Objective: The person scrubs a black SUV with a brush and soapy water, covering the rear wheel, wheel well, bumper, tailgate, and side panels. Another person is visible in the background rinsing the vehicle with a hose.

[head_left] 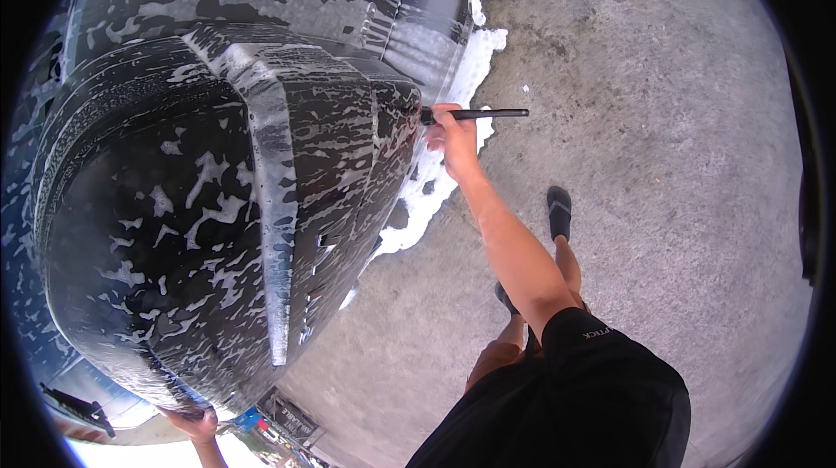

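**Brush at the soapy car's edge**

Brush (475, 114), a thin black stick-like tool, sits in the right hand (455, 139), whose fingers are wrapped shut round it near its working end. That end is pressed to the right edge of the car (218, 163), which is dark and streaked all over with white foam. Gripping it so close to the tip likely gives firm control for working into a seam or gap in the bodywork. The long axis runs level, left to right: the tip points left into the car, the free handle sticks out right over the concrete floor (662, 163). A heap of foam (475, 59) lies on the floor beside the car, just past the hand. The left hand (193, 424) rests at the near lower edge of the car, seemingly bracing; whether it is spread or curled I cannot tell.
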A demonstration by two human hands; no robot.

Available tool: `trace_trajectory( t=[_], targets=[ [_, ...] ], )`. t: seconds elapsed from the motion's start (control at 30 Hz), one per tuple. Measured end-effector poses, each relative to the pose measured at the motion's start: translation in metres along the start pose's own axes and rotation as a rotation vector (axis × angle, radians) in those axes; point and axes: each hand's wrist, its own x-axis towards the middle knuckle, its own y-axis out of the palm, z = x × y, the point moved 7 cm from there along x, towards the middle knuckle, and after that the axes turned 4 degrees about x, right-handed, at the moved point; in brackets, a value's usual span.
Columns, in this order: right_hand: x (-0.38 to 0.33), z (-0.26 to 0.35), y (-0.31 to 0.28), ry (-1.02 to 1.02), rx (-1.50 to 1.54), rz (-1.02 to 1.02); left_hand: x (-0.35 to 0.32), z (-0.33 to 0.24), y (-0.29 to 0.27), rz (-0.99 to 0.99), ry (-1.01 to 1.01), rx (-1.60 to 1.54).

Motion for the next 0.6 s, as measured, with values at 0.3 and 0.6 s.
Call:
trace_trajectory(
  t=[0.3,0.6],
  targets=[
    [-0.132,0.084,0.098,-0.217,0.374,0.406,0.03,-0.036,0.007,-0.03,-0.034,0.036],
    [-0.147,0.105,0.107,-0.378,0.253,0.364,0.075,-0.104,0.001,-0.043,0.031,-0.064]
  ],
)
